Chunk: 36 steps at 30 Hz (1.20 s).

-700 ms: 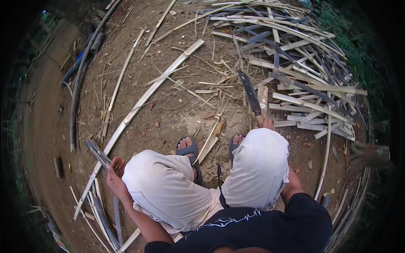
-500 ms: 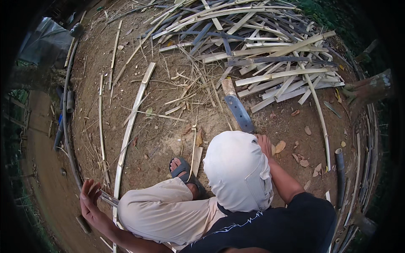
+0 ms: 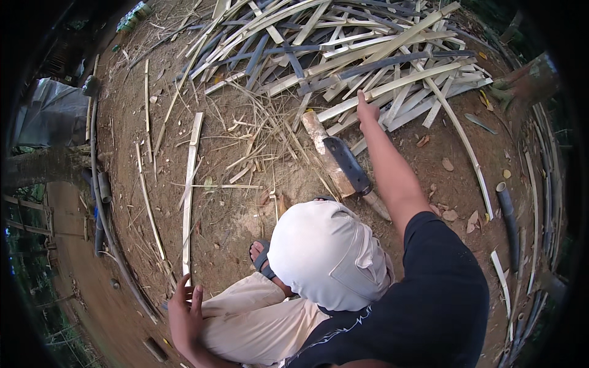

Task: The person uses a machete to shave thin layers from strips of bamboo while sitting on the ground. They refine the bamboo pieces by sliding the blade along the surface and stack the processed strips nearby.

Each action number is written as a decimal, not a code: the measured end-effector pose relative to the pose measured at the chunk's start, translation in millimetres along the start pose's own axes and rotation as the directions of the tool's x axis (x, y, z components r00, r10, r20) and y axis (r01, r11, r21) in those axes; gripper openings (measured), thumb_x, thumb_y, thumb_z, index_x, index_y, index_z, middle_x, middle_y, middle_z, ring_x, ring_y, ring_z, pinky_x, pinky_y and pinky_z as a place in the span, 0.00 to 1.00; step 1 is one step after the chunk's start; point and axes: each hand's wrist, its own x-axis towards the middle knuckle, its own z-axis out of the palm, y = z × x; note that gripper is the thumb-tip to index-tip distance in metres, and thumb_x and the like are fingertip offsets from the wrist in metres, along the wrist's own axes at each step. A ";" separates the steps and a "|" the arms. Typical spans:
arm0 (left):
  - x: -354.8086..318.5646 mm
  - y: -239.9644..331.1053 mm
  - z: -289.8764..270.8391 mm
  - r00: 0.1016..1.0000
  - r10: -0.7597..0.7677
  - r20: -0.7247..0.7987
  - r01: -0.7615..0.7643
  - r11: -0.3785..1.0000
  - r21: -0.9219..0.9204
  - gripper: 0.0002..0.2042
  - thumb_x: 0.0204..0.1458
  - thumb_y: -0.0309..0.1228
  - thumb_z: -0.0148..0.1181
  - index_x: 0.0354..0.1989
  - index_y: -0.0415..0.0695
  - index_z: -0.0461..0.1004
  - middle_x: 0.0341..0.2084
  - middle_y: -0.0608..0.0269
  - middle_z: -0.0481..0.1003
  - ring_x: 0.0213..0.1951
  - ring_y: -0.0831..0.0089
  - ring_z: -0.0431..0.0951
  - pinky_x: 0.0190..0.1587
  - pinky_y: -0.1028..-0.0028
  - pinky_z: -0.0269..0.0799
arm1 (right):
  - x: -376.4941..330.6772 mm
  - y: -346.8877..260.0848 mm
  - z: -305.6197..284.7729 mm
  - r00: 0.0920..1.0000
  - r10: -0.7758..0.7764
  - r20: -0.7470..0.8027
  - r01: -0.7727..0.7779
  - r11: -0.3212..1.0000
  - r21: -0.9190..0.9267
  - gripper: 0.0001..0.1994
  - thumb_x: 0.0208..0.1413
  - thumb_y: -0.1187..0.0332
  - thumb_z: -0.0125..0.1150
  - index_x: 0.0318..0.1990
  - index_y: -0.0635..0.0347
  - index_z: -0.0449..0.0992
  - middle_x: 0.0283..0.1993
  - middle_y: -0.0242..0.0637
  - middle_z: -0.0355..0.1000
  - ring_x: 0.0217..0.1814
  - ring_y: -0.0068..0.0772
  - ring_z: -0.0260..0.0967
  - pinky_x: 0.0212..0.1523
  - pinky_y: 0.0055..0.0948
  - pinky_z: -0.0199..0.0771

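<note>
Bamboo (image 3: 338, 109) under the right grip (image 3: 367, 110) seems partly hidden.

My view comes from the left of two fisheye cameras side by side on my head, facing steeply down over my dark shirt (image 3: 423, 288) and raised knee (image 3: 325, 251) to the ground (image 3: 227, 233) ahead. The shirt sits close, large along the lower edge; the heap of split strips (image 3: 343, 67) lies farther off. My left hand (image 3: 186, 313) and right hand (image 3: 368, 113) both fit inside the wide, dark-rimmed frame.

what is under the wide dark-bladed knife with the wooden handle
A mottled tan, elongated wooden block extends from beneath the knife; whatever surface the knife directly covers cannot be seen.
</note>
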 end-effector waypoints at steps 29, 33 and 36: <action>-69.8 54.6 -11.7 0.269 0.303 -0.914 -0.553 0.826 0.111 0.25 0.43 0.33 0.77 0.48 0.40 0.74 0.34 0.58 0.69 0.29 0.75 0.74 0.28 0.74 0.71 | -547.3 -164.4 -167.9 0.274 -0.600 0.751 -0.625 0.482 0.613 0.11 0.69 0.60 0.50 0.40 0.57 0.61 0.31 0.29 0.58 0.32 0.24 0.58 0.40 0.34 0.67; -99.7 32.0 -20.9 0.028 0.327 -0.945 -0.668 0.709 0.226 0.17 0.41 0.31 0.78 0.37 0.40 0.77 0.29 0.61 0.69 0.28 0.74 0.72 0.26 0.74 0.66 | -586.1 -158.5 -185.9 0.101 -0.517 0.850 -0.583 0.661 0.472 0.14 0.70 0.57 0.49 0.36 0.56 0.60 0.30 0.28 0.57 0.30 0.24 0.58 0.37 0.34 0.67; -110.4 29.5 -17.7 -0.078 0.236 -0.968 -0.770 0.603 0.210 0.14 0.45 0.31 0.73 0.37 0.40 0.75 0.32 0.57 0.70 0.33 0.69 0.73 0.32 0.73 0.68 | -613.9 -155.3 -189.3 -0.025 -0.416 0.909 -0.589 0.741 0.323 0.15 0.69 0.56 0.49 0.34 0.54 0.59 0.28 0.28 0.56 0.29 0.23 0.56 0.35 0.31 0.66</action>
